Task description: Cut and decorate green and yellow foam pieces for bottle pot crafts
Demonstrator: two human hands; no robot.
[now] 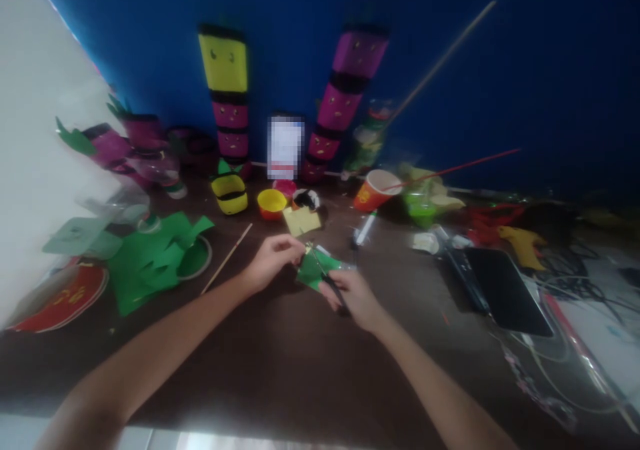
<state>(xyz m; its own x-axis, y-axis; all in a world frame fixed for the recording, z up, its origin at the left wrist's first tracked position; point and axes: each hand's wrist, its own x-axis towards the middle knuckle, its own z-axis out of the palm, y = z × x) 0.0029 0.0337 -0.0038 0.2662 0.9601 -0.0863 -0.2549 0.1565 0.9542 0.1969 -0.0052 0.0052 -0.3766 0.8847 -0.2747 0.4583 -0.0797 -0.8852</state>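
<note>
Forearms (170,343) cropped; scissors (327,279) blurred.

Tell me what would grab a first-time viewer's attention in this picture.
Two tall stacks of boxes with little faces stand out first against the blue wall: the left stack, yellow over magenta, and the leaning right stack, in purple and magenta. Next, the eye drops to the middle of the table, where the right hand holds scissors at a green piece near the left hand.
</note>
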